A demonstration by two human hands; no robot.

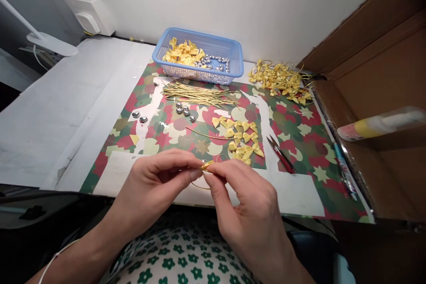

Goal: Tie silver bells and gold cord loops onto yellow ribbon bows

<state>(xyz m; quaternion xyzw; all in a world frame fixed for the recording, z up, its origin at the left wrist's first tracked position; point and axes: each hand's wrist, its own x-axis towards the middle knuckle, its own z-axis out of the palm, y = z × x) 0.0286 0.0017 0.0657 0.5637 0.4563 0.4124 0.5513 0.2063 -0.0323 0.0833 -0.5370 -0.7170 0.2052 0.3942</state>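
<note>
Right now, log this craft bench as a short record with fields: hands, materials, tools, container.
left hand: left hand pinches one end of a yellow bow on a gold cord
right hand: right hand, fingers meet the left's at the bow
loose bows: yellow bows on the patterned sheet
beads: silver hearts
cords: bundle of gold cords
tools: red snips
container: blue basket with bows and silver beads
finished pile: bows with cords by the cardboard box

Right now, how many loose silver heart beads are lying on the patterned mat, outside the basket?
6: two silver heart beads lie at the mat's left, and four cluster below the gold strings. More may be hidden.
</note>
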